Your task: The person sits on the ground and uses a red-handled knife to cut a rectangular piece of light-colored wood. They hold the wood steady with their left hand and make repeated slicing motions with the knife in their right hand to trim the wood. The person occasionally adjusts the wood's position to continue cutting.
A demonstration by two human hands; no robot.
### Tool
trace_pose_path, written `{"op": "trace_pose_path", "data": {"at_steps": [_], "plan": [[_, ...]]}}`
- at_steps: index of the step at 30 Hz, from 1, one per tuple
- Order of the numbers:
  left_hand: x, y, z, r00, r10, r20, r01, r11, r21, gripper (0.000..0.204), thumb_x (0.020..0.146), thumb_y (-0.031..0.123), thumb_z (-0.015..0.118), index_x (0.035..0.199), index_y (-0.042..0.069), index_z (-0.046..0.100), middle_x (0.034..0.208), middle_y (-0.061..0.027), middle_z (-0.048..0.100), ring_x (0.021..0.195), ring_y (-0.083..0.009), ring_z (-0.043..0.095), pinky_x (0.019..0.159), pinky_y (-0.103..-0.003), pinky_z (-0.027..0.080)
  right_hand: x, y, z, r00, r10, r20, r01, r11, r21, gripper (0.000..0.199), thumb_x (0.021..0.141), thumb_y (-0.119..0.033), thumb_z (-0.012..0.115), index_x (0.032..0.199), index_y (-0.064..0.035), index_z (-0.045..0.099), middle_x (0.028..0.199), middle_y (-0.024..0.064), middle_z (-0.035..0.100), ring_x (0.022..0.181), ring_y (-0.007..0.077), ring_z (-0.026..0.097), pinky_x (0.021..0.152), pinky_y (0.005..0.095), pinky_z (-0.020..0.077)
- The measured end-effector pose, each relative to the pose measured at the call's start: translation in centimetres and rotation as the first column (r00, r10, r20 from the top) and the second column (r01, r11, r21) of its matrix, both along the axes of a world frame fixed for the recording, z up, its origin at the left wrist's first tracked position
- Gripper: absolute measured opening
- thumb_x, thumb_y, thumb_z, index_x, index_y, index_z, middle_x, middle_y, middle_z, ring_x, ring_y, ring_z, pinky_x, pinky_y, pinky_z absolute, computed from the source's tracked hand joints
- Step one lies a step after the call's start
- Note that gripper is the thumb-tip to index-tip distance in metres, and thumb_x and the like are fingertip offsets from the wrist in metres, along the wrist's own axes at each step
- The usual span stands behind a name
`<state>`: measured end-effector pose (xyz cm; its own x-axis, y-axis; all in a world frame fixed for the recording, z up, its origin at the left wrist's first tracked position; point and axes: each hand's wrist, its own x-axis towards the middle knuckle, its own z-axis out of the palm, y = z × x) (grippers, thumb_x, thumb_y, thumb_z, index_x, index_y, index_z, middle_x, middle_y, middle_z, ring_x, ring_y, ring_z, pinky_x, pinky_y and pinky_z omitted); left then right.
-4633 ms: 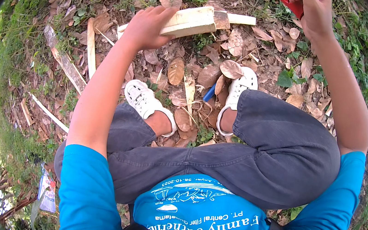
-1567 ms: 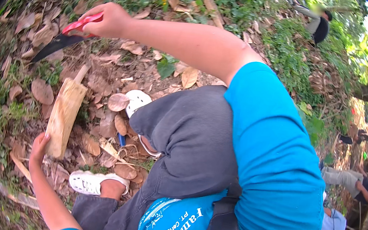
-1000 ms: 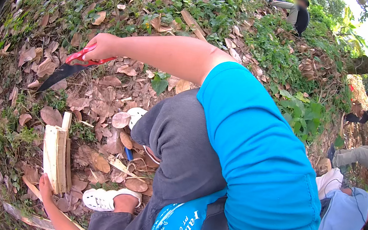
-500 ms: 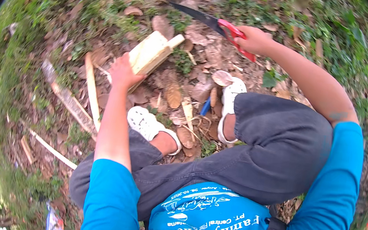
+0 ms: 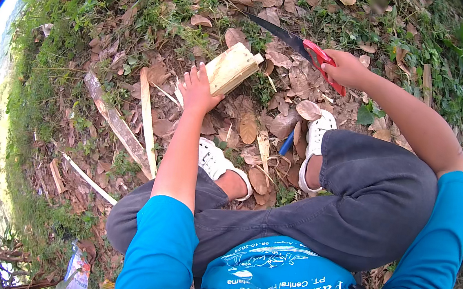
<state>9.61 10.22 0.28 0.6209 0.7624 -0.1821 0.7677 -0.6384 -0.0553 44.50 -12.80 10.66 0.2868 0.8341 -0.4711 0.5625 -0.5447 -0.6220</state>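
Observation:
My right hand (image 5: pixel 344 70) is closed round the red handle of a hand saw (image 5: pixel 280 32). Its dark, tapering blade points to the far left, above the leafy ground and beyond a pale block of split wood (image 5: pixel 231 69). That block lies at a slant in front of me, with a narrow strip along its right side. On its near left end rests my left hand (image 5: pixel 197 92), fingers spread and thumb out along the edge. The saw blade and the wood are apart.
Left of the block lie a thin pale stick (image 5: pixel 146 116) and a longer bark-covered piece (image 5: pixel 115 120). A blue rod-like object (image 5: pixel 286 143) and a wood splinter (image 5: pixel 264 149) lie between my white shoes (image 5: pixel 319 134). A plastic bag (image 5: pixel 77 273) is at lower left. Dry leaves and grass surround everything.
The whole view has shifted, so things sit further right. My left hand's fingers have spread out from their grip on the wood block. My right hand still holds the saw in much the same pose.

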Motion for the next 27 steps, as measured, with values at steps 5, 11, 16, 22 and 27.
{"op": "trace_pose_path", "data": {"at_steps": [5, 11, 16, 22, 27], "plan": [[-0.4, -0.1, 0.7, 0.999, 0.0, -0.044, -0.004, 0.997, -0.083, 0.121, 0.076, 0.047, 0.086, 0.166, 0.02, 0.011, 0.17, -0.0201, 0.016, 0.154, -0.046, 0.022, 0.122, -0.064, 0.024, 0.3, -0.2, 1.1, 0.999, -0.046, -0.012, 0.047, 0.995, 0.083, 0.023, 0.097, -0.017, 0.058, 0.112, -0.002, 0.065, 0.077, 0.0074, 0.071, 0.069, 0.0193, 0.071, 0.072, 0.038, 0.0557], [-1.5, -1.3, 0.8, 0.988, 0.1, -0.12, -0.117, 0.982, -0.148, 0.118, 0.081, 0.049, 0.082, 0.167, 0.022, 0.006, 0.173, -0.0182, 0.009, 0.156, -0.0448, 0.018, 0.122, -0.065, 0.023, -0.8, -0.3, 9.9, 0.995, -0.103, -0.005, 0.102, 0.974, 0.203, 0.065, 0.094, -0.015, 0.058, 0.157, -0.0082, 0.043, 0.079, 0.0076, 0.068, 0.069, 0.0147, 0.071, 0.064, 0.0332, 0.0556], [-1.7, -1.7, 1.7, 0.966, 0.165, -0.197, -0.206, 0.955, -0.212, 0.121, 0.08, 0.051, 0.082, 0.168, 0.021, 0.004, 0.174, -0.0183, 0.004, 0.157, -0.0441, 0.016, 0.123, -0.064, 0.023, -6.8, -3.3, 18.6, 0.964, -0.092, -0.25, 0.176, 0.925, 0.336, 0.072, 0.091, -0.008, 0.051, 0.161, -0.0102, 0.037, 0.074, -0.0016, 0.055, 0.058, 0.0062, 0.058, 0.045, 0.0229, 0.0471], [1.4, -4.2, 2.6, 0.963, 0.225, -0.147, -0.246, 0.959, -0.141, 0.106, 0.082, 0.046, 0.082, 0.164, 0.015, 0.024, 0.161, -0.0192, 0.027, 0.145, -0.0417, 0.038, 0.114, -0.055, 0.041, -13.5, -6.0, 12.8, 0.866, -0.224, -0.447, 0.475, 0.643, 0.601, 0.042, 0.096, -0.006, 0.058, 0.135, 0.0057, 0.063, 0.123, 0.0128, 0.072, 0.104, 0.0136, 0.067, 0.094, 0.0268, 0.0512], [-0.3, -5.6, 3.1, 0.946, 0.27, -0.179, -0.292, 0.95, -0.11, 0.103, 0.079, 0.046, 0.084, 0.16, 0.011, 0.031, 0.149, -0.0166, 0.038, 0.133, -0.0385, 0.05, 0.106, -0.048, 0.05, -21.9, -5.8, 4.9, 0.791, -0.228, -0.567, 0.599, 0.471, 0.647, 0.031, 0.1, -0.004, 0.06, 0.129, 0.0037, 0.068, 0.113, 0.0074, 0.071, 0.098, 0.0084, 0.064, 0.087, 0.0234, 0.0514]]}}
